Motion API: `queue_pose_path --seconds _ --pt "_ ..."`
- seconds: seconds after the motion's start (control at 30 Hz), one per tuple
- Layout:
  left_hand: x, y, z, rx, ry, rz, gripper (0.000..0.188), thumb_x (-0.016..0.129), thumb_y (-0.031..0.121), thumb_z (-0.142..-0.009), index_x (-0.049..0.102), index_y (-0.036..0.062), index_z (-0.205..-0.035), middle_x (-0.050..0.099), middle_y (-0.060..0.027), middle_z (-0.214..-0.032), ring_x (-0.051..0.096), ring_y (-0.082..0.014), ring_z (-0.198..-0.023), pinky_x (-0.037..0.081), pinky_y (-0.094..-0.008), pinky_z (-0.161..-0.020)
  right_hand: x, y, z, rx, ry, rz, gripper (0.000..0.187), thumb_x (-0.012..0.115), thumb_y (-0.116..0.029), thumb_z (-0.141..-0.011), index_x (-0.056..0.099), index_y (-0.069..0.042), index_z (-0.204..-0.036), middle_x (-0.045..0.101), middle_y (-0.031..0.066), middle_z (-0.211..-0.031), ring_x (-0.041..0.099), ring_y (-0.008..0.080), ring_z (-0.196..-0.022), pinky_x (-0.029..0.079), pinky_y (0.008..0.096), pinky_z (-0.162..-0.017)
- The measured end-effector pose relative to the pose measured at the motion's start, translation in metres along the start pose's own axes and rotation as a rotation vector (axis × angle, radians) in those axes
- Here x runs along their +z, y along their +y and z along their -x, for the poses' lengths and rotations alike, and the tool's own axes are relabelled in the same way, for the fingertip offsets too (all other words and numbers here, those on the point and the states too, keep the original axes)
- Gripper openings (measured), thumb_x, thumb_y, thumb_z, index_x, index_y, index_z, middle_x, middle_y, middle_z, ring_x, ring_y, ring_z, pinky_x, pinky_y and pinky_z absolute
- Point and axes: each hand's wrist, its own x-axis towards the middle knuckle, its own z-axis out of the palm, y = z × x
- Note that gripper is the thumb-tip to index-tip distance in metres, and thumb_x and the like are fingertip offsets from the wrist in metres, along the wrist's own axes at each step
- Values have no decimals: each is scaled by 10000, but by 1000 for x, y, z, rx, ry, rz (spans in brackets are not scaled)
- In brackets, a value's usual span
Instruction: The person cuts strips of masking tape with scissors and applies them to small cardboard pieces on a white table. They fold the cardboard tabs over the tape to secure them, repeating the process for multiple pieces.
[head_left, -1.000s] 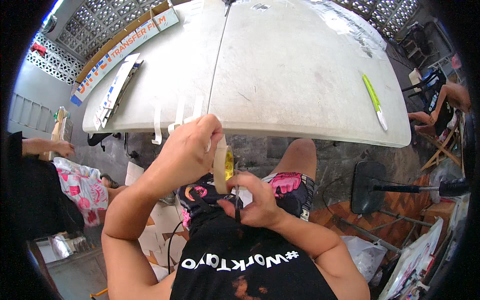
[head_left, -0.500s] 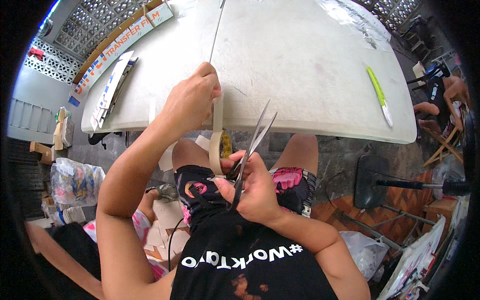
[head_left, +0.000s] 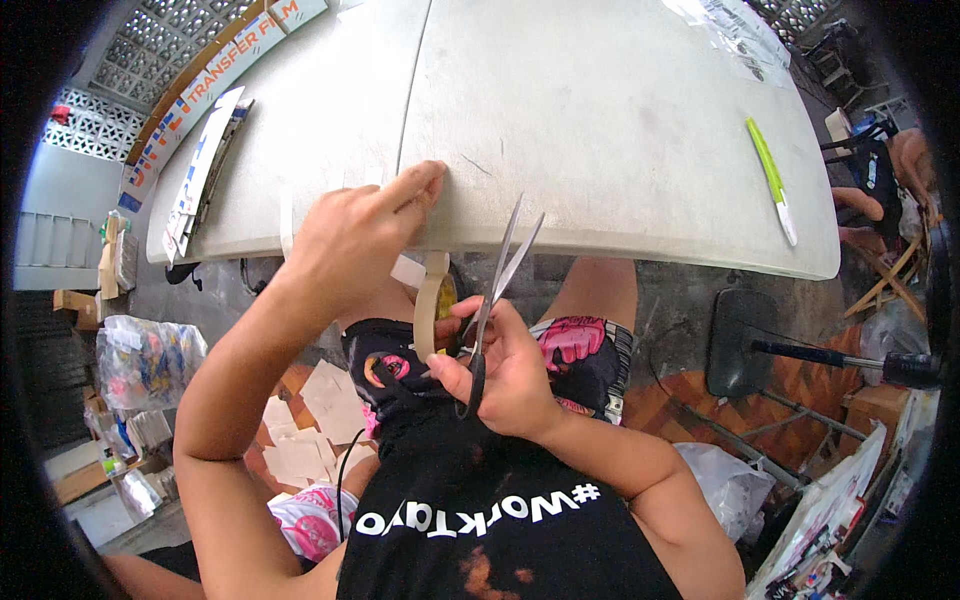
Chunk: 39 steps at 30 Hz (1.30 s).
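Tape roll [head_left: 432, 305] hanging just below the bench [head_left: 620, 130] near edge, light, thin, sticky strip; left hand [head_left: 350, 235] pinches strip end against edge; right hand [head_left: 505, 370] grasps scissors [head_left: 497, 285], blades parted; hold by handles

grey table [head_left: 620, 130]: green pen [head_left: 772, 178] rt, flat packs [head_left: 205, 175] lt

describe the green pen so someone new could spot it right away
Start at the big white table and go to its right end, far from both hands. The green pen lies there alone, near the table's edge. It is slim, lime green with a white tip, the only bright thing on that side.
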Motion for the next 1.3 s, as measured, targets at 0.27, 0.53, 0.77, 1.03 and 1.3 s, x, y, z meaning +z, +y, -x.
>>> queue_pose_path --seconds 0.27,0.53,0.77,1.03,1.3 --pt "-47 19 45 -412 308 475 147 678 23 -886 730 23 -1024 720 -134 -843 699 -213 -700 534 -306 -662 -7 -10 12 -186 6 163 488 791 11 -854 530 -70 -1257 620 34 -1019 632 103 -929 536 253 -758" --pt "-37 18 34 -120 192 652 216 637 -57 -856 742 14 -1031 662 -117 -825 672 -200 -723 511 -320 -643 8 -60 -22 -141 42 205 438 753 10 -882 523 -32 -1251 636 45 -965 615 85 -828 521 237 -708" --pt "-21 12 17 -78 73 312 484 617 -72 -750 741 109 -1182 633 -125 -1063 682 -308 -778 543 -402 -709 9 -55 -31 -64 105 126 421 788 -63 -874 554 -32 -1223 649 39 -939 623 75 -842 523 238 -749" --pt "-20 10 -2 -14 65 -1 498 638 -5 -744 731 149 -1209 598 -117 -1059 685 -311 -855 558 -415 -774 2 -49 -33 -75 80 133 423 770 -28 -882 542 -43 -1238 639 32 -972 620 81 -882 518 237 -765" --pt "-16 -28 -22 -82 197 286 267 671 0 -833 711 45 -1093 679 -132 -927 700 -284 -773 539 -377 -657 -15 -55 -37 18 -35 -25 454 765 -8 -882 512 -54 -1256 624 57 -980 619 86 -833 519 231 -700"
